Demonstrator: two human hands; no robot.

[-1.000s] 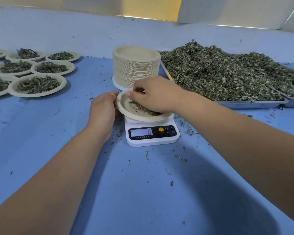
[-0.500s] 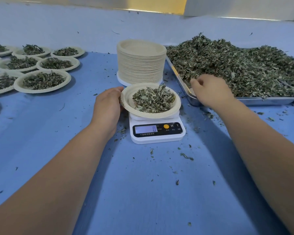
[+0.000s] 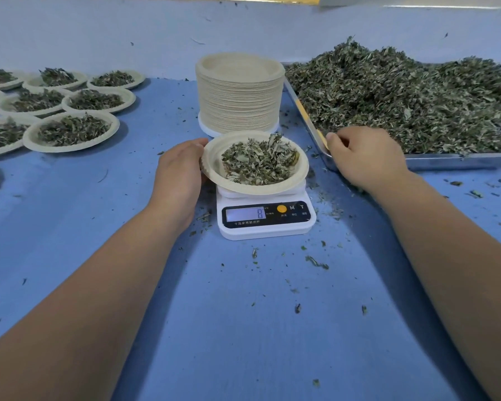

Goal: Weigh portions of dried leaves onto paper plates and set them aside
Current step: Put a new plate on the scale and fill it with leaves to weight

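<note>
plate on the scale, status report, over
Left hand against plate rim, fingers hidden. Right hand curled at tray corner, grip hidden. Plate of leaves sits on scale. Stack close behind it.

Bright, diffuse overhead light; soft dark shadows on near table [image 3: 243,328]; wide-angle bowing at edges; slight softness.

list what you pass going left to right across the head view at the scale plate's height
filled paper plates → left hand → plate of leaves on the scale → right hand → metal tray of loose leaves
</note>
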